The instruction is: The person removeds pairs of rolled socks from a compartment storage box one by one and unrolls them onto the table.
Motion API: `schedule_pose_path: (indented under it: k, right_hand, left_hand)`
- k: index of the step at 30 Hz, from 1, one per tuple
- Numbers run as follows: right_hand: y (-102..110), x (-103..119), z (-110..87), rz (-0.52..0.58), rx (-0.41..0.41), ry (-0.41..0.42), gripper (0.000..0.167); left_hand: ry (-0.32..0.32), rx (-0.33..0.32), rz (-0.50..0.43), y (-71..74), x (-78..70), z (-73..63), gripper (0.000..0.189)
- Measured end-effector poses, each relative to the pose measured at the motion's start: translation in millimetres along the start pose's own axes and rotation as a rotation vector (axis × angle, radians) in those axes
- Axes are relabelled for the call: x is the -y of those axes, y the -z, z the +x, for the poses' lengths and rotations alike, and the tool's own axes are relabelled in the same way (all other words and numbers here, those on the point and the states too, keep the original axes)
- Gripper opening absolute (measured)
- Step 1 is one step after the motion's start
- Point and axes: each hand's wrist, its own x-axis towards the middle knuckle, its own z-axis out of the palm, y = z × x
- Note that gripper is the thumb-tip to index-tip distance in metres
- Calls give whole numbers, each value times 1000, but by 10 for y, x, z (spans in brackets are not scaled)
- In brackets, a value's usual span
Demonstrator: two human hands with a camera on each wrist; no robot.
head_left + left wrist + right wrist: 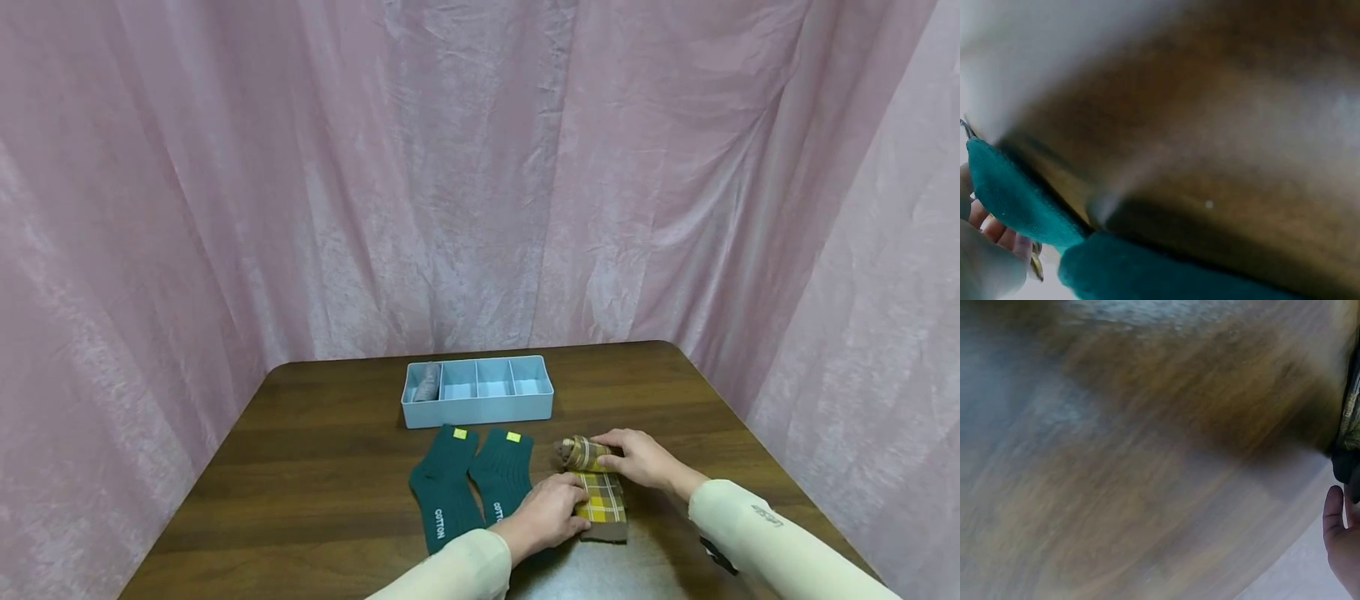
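Observation:
A yellow and brown plaid sock point(602, 502) lies at the right of the table, its far end rolled up and its brown cuff flat toward me. My right hand point(641, 458) grips the roll from the right, thumb on the near side and fingers beyond. On the flat part's left edge rest the fingers of my left hand point(546, 510); whether they pinch the cloth is hidden. Two dark green socks point(444, 483) with yellow tags lie flat to the left, partly under my left forearm. In the right wrist view, only a sliver of plaid cloth point(1352, 422) shows.
Behind the socks stands a light blue box point(480, 411) with several compartments. A grey rolled item point(428, 383) sits in its leftmost one. The brown wooden table point(315, 467) has rounded far corners, and pink curtains point(480, 208) hang around it.

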Motion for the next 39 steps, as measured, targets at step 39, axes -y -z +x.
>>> schedule_pose_path:
  k: [39]
  right_hand:
    - [-79,22,136,-200,-20,-84,37]
  left_hand:
    - [-20,110,58,97,-7,15,39]
